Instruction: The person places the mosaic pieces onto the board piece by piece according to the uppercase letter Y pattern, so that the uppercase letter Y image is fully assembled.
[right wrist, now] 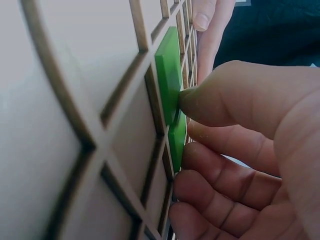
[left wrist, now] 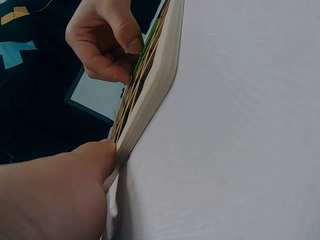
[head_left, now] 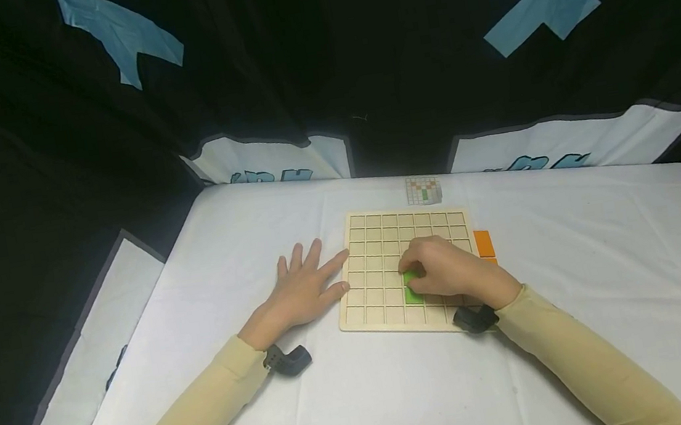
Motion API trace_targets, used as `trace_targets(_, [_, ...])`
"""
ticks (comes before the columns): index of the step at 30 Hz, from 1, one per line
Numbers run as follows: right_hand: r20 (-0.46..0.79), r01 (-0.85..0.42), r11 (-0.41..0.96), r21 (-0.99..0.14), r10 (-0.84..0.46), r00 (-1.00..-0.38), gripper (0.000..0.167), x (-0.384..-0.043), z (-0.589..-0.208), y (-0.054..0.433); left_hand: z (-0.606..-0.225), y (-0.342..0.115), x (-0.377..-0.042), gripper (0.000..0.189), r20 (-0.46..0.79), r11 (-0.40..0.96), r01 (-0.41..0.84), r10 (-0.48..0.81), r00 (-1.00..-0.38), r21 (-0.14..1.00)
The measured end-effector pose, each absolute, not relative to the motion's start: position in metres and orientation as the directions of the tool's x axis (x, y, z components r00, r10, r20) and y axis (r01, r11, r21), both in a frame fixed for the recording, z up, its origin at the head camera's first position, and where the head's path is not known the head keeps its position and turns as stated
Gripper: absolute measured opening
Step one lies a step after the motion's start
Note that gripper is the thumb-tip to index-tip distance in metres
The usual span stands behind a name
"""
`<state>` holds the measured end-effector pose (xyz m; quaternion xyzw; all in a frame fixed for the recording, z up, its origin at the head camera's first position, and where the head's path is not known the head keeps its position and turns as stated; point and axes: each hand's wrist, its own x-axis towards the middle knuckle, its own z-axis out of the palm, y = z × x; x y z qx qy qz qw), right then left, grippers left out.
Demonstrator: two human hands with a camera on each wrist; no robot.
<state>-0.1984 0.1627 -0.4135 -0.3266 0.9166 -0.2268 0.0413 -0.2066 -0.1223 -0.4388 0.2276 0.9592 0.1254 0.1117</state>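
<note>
A pale wooden grid board (head_left: 377,316) lies on the white table. Two flat green tiles sit end to end on its grid: a nearer one (right wrist: 168,75) and a farther one (right wrist: 176,147). My right hand (head_left: 444,267) bends over them from the right. Its thumb tip touches the nearer tile where the two meet, and the curled fingers are at the farther tile, partly covering it. On the left my left hand (head_left: 301,293) lies spread palm down on the cloth, thumb and index finger against the board's left edge.
Orange tiles (head_left: 484,244) lie just right of the board, one partly behind my right wrist. A small card with a coloured grid pattern (head_left: 423,190) lies beyond the far edge. A black curtain (head_left: 388,88) hangs behind the table.
</note>
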Motion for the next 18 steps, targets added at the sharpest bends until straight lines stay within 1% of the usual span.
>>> trace_targets(18, [0.063,-0.569,0.696,-0.438,-0.607,-0.792,0.023,-0.1982,-0.4137,0.1618,-0.4387,-0.1222,-0.2066,0.063,-0.163,0.867,0.407,0.463,-0.871,0.287])
